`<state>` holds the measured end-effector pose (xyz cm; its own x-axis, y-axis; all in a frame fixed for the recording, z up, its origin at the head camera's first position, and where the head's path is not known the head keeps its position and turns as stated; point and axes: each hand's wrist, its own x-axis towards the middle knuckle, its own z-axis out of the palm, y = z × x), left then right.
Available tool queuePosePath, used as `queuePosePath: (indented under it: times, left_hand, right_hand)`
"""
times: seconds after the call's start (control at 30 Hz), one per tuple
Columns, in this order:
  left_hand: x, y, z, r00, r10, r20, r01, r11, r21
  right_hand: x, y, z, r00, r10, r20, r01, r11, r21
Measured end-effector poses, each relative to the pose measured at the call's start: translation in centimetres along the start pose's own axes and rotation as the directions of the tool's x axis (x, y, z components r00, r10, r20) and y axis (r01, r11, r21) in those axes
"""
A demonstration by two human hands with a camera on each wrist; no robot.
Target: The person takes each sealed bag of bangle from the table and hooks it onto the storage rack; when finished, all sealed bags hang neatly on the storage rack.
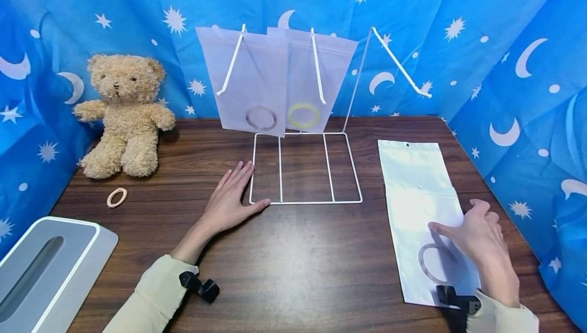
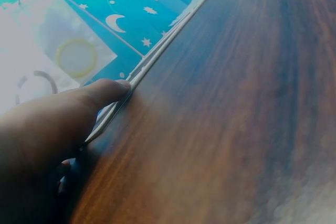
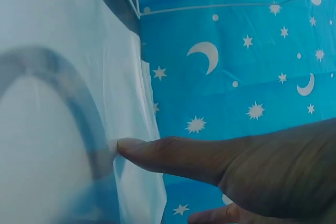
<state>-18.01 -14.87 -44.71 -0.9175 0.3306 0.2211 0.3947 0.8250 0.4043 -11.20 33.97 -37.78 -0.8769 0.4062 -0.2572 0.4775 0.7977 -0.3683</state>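
Observation:
My left hand (image 1: 231,205) lies with fingers straight at the left side of a white wire rack (image 1: 306,202); in the left wrist view its thumb (image 2: 113,90) touches the rack's front corner. Two translucent pouches hang on the rack, one with a brown ring (image 1: 261,118) and one with a yellow ring (image 1: 303,115). At the right, my right hand (image 1: 483,233) is over white pouches (image 1: 419,208) lying on the table, seemingly two overlapped. A greyish ring (image 1: 422,259) shows through the nearer one. The right thumb (image 3: 144,148) touches that pouch; the other fingers are loosely bent past its right edge.
A teddy bear (image 1: 126,114) sits at the back left, with a small wooden ring (image 1: 116,198) in front. A white and grey box with a slot (image 1: 55,272) stands at the near left. The rack's right hook (image 1: 401,63) holds nothing. A blue patterned curtain (image 1: 518,93) surrounds the table.

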Motion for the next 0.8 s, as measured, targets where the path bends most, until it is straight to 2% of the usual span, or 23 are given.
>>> queuePosePath:
  times: [0.2, 0.43, 0.53, 0.6, 0.7, 0.8]
  left_hand:
    - [0.0, 0.1, 0.0, 1.000, 0.002, -0.011, -0.002, 1.000, 0.006]
    - [0.0, 0.1, 0.0, 1.000, 0.002, -0.008, -0.002, 1.000, 0.006]
    - [-0.1, 0.1, 0.0, 1.000, -0.001, -0.007, 0.001, 1.000, 0.011]
    - [-0.1, 0.1, 0.0, 1.000, -0.002, -0.008, 0.002, 1.000, 0.011]
    - [0.0, 0.1, 0.0, 1.000, 0.001, -0.012, -0.001, 1.000, 0.010]
    - [0.0, 0.1, 0.0, 1.000, 0.004, -0.010, -0.004, 1.000, 0.006]
  right_hand:
    - [0.2, 0.5, 0.1, 1.000, -0.002, -0.010, 0.002, 1.000, 0.024]
    - [0.1, 0.7, 0.4, 0.995, -0.093, -0.023, 0.092, 0.995, -0.039]
    - [0.0, 0.6, 0.5, 0.993, -0.109, -0.041, 0.107, 0.993, -0.050]
    - [0.0, 0.4, 0.6, 0.994, -0.090, -0.068, 0.089, 0.996, -0.013]
    - [0.0, 0.0, 0.9, 0.990, -0.044, -0.133, 0.058, 0.993, 0.100]
    - [0.0, -0.1, 1.1, 0.978, -0.039, -0.203, 0.075, 0.983, 0.169]
